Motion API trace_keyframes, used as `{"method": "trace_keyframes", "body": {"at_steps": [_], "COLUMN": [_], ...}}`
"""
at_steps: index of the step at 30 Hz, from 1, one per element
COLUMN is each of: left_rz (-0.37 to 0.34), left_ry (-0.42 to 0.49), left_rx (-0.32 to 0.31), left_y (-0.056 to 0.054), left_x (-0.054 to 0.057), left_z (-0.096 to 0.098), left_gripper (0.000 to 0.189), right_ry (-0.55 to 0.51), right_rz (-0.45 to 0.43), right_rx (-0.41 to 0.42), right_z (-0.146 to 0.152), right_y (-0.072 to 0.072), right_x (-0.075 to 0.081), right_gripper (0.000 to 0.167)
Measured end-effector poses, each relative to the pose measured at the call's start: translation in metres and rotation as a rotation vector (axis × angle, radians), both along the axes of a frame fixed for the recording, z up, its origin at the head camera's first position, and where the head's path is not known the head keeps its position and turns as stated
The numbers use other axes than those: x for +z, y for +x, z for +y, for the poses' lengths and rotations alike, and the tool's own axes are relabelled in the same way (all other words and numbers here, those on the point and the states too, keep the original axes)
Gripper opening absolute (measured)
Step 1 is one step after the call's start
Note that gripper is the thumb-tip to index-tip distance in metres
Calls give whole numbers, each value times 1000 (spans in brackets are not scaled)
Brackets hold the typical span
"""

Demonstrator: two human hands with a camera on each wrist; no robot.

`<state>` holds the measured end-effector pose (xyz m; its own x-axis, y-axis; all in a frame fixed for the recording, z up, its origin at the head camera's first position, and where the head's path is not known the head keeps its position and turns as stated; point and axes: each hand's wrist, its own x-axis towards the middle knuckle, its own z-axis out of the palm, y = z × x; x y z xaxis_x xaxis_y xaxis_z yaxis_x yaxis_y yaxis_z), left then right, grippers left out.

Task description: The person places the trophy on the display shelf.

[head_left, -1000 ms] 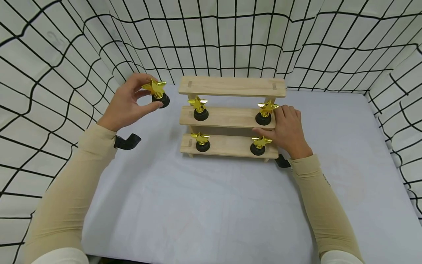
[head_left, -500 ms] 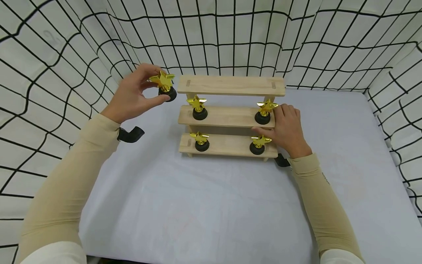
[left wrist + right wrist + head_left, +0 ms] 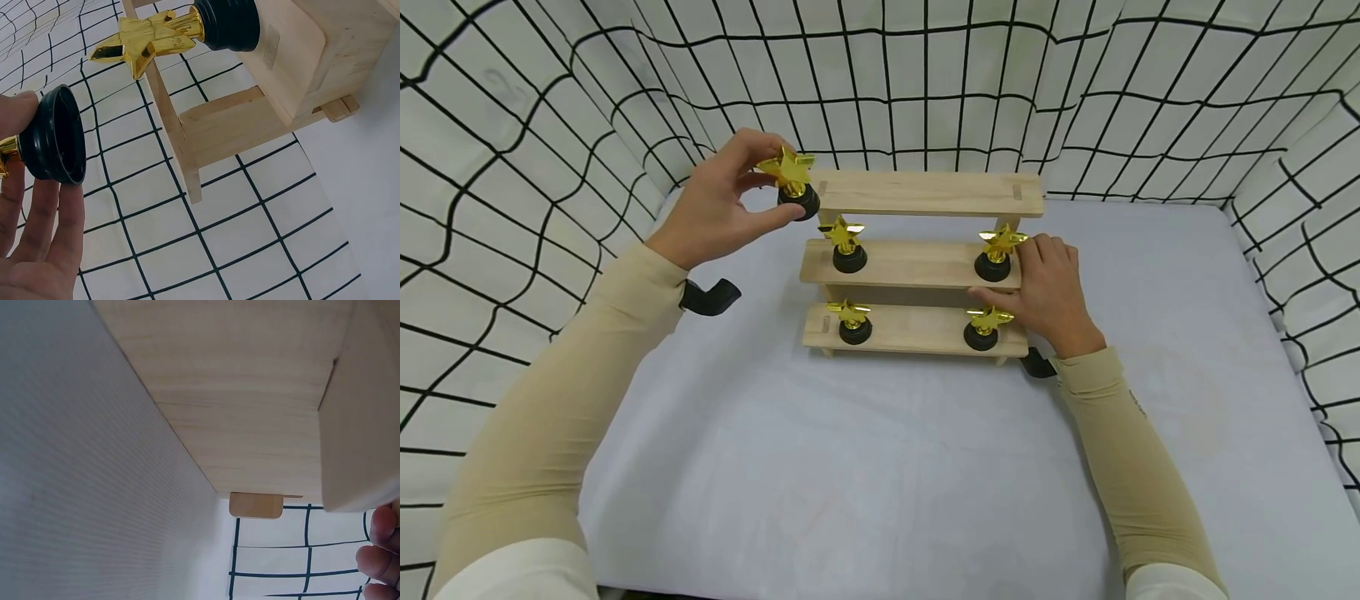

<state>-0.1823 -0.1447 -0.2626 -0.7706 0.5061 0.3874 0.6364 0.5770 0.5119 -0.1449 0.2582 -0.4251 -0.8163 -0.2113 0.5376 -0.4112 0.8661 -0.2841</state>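
My left hand (image 3: 721, 198) pinches a gold star trophy (image 3: 792, 173) by its black round base, with the star upward. It is raised beside the left end of the top board of a three-tier wooden shelf (image 3: 917, 196). In the left wrist view, the hollow underside of the trophy base (image 3: 67, 136) shows. My right hand (image 3: 1051, 292) grips the right end of the middle board, thumb along its front. Trophies stand at both ends of the middle tier, a left one (image 3: 848, 248) and a right one (image 3: 997, 253), and two more on the bottom tier.
Black wire grid (image 3: 925, 100) encloses the back and both sides. A white cloth (image 3: 880, 467) covers the table under the shelf. Dark camera mounts (image 3: 711, 297) stick out from the wrists.
My left hand has carried the trophy right and toward the back, from beside the shelf up to the top board's left end. My right hand keeps its grip in place.
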Motion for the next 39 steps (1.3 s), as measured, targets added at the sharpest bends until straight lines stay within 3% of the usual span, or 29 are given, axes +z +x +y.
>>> {"method": "trace_keyframes", "body": {"at_steps": [15,30,39], "left_rz": [-19,-57,-120], "left_ry": [76,65,110], "left_rx": [-41,-58,-103], "left_y": [-10,-22,-32], "left_x": [1,1,-3], "left_z": [22,44,63], "left_gripper": [59,59,57], "right_ry": [23,24,18], "right_rz": [-14,-16,-21], "right_rx": [-7,10,2], "right_z": [2,2,3], "right_y": [-1,-2,-1], "right_x": [-1,-1,-1], "right_gripper": [110,107,107]}}
